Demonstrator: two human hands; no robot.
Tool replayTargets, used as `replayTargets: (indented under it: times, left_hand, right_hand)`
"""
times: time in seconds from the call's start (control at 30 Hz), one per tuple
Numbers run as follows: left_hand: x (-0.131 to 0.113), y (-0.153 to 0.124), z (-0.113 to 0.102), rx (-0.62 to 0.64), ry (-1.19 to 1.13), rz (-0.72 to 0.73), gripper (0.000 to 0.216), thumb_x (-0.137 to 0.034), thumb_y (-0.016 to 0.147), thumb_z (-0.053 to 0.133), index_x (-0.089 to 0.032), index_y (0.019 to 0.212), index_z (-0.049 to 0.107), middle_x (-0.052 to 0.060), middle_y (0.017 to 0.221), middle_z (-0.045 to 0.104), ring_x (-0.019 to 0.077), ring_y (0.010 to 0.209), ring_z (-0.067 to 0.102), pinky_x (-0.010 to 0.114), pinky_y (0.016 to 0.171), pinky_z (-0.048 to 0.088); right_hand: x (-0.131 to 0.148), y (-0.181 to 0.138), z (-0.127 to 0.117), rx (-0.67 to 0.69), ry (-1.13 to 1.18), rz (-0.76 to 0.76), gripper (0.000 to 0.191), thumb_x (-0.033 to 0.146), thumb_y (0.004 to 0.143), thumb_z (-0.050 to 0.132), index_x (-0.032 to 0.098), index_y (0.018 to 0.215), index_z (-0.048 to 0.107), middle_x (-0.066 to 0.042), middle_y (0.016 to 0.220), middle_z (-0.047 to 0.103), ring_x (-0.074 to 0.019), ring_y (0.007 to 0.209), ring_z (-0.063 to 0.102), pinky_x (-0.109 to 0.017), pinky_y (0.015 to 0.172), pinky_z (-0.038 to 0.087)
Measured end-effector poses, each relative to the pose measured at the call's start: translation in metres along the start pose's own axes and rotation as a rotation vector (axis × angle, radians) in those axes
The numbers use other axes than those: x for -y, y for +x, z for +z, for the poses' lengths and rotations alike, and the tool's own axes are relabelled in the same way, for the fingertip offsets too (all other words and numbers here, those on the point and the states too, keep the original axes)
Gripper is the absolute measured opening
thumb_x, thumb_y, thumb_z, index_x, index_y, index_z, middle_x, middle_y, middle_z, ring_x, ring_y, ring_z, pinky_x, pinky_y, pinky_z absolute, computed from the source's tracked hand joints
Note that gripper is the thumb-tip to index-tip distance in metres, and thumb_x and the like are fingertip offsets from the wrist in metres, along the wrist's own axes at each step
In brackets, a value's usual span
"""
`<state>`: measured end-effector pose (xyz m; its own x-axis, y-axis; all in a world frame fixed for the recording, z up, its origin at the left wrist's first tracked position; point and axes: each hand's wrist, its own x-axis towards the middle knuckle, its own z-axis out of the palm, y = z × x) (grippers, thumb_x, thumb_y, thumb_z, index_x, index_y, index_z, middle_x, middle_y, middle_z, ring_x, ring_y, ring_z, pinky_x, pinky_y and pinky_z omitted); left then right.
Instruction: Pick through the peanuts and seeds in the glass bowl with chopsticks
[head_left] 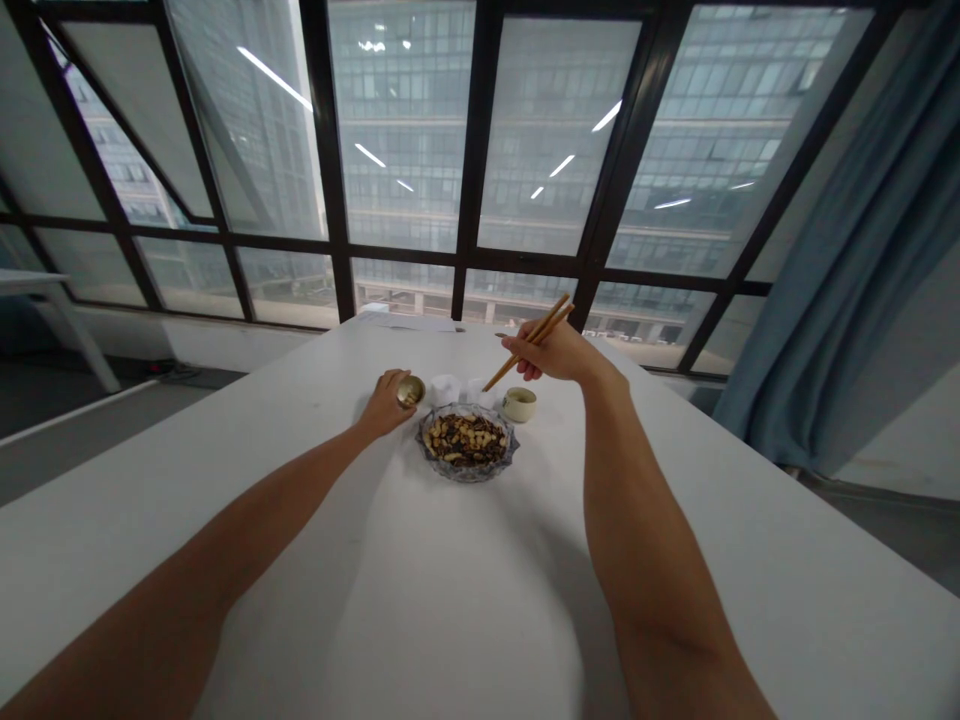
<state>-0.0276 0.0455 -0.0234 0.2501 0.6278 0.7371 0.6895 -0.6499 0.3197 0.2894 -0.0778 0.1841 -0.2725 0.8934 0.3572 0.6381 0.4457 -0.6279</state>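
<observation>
Clear of the bowl rim (467, 476), the right hand (545, 350) tilts chopsticks (505, 369).

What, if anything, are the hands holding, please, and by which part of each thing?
The left hand holds a small gold-coloured cup around its outer side; the right hand grips the chopsticks near mid-length.

The left hand (384, 404) holds a small brassy cup (410, 391) left of a glass bowl (469, 474) of dark and pale pieces; the right hand (561, 350) grips chopsticks (503, 370), tips pointing down beyond it. A cream cup (519, 404) stands at its far right.
</observation>
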Motion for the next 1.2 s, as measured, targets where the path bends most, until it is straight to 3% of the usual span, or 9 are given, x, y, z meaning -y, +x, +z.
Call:
replayTargets:
  times: [0.17, 0.37, 0.6, 0.73, 0.8, 0.93, 1.07, 1.2]
  left_hand:
    - [0.000, 0.001, 0.002, -0.028, 0.003, -0.060, 0.074, -0.029, 0.067, 0.081, -0.016, 0.133, 0.052, 0.015, 0.131, 0.053, 0.0329, 0.127, 0.051, 0.050, 0.114, 0.041]
    - [0.002, 0.003, 0.004, -0.052, -0.012, -0.182, 0.072, -0.042, 0.064, 0.085, -0.015, 0.126, 0.059, 0.013, 0.120, 0.059, 0.0314, 0.119, 0.058, 0.048, 0.109, 0.046]
    - [0.002, 0.004, 0.004, -0.036, -0.050, -0.349, 0.067, -0.049, 0.067, 0.080, -0.014, 0.122, 0.061, 0.016, 0.121, 0.064, 0.0319, 0.117, 0.061, 0.047, 0.106, 0.046]
    - [-0.010, 0.005, -0.006, -0.153, 0.029, -0.245, 0.051, -0.047, 0.075, 0.074, -0.016, 0.114, 0.064, 0.016, 0.122, 0.065, 0.0323, 0.119, 0.058, 0.049, 0.106, 0.044]
    - [-0.020, 0.008, -0.016, -0.169, 0.057, -0.137, 0.037, -0.047, 0.079, 0.070, -0.018, 0.100, 0.067, 0.014, 0.110, 0.068, 0.0295, 0.108, 0.061, 0.045, 0.099, 0.047]
    - [-0.045, 0.019, -0.033, 0.111, -0.111, 0.005, 0.034, -0.051, 0.086, 0.061, -0.019, 0.076, 0.067, 0.002, 0.069, 0.062, 0.0150, 0.064, 0.055, 0.029, 0.067, 0.046]
    - [-0.060, 0.029, -0.036, 0.381, -0.241, 0.046, 0.040, -0.055, 0.082, 0.064, -0.017, 0.071, 0.070, 0.000, 0.062, 0.059, 0.0115, 0.059, 0.051, 0.024, 0.057, 0.038]
    - [-0.064, 0.030, -0.035, 0.613, -0.398, -0.024, 0.042, -0.058, 0.078, 0.069, -0.017, 0.074, 0.075, 0.001, 0.062, 0.064, 0.0125, 0.058, 0.052, 0.024, 0.055, 0.038]
  right_hand:
    - [-0.012, 0.004, 0.001, 0.046, -0.008, 0.032, 0.037, 0.041, 0.095, 0.068, 0.015, 0.070, 0.061, -0.006, 0.058, 0.070, -0.0123, 0.045, 0.065, -0.019, 0.042, 0.052]
    - [-0.030, 0.013, 0.015, 0.056, -0.051, 0.106, 0.037, 0.031, 0.098, 0.065, 0.016, 0.066, 0.058, -0.002, 0.053, 0.066, -0.0094, 0.040, 0.060, -0.016, 0.039, 0.047]
    - [-0.048, 0.023, 0.029, 0.173, -0.011, 0.154, 0.040, 0.035, 0.096, 0.067, 0.019, 0.061, 0.057, -0.003, 0.051, 0.068, -0.0137, 0.041, 0.062, -0.022, 0.043, 0.052]
    - [-0.049, 0.022, 0.027, 0.251, 0.026, 0.178, 0.039, 0.039, 0.094, 0.070, 0.019, 0.063, 0.058, -0.004, 0.054, 0.070, -0.0142, 0.044, 0.065, -0.022, 0.044, 0.054]
    - [-0.048, 0.021, 0.026, 0.255, 0.049, 0.180, 0.039, 0.041, 0.095, 0.069, 0.018, 0.064, 0.059, -0.003, 0.054, 0.070, -0.0138, 0.044, 0.064, -0.022, 0.044, 0.053]
    - [-0.050, 0.023, 0.029, 0.173, 0.017, 0.142, 0.042, 0.042, 0.096, 0.067, 0.018, 0.062, 0.058, -0.004, 0.053, 0.069, -0.0129, 0.041, 0.061, -0.021, 0.043, 0.051]
    - [-0.059, 0.026, 0.036, 0.157, -0.050, 0.174, 0.043, 0.042, 0.094, 0.068, 0.018, 0.059, 0.058, -0.004, 0.054, 0.069, -0.0124, 0.041, 0.061, -0.021, 0.043, 0.050]
    - [-0.067, 0.027, 0.041, 0.172, -0.062, 0.187, 0.043, 0.040, 0.094, 0.070, 0.017, 0.059, 0.059, -0.003, 0.052, 0.068, -0.0107, 0.040, 0.059, -0.019, 0.041, 0.048]
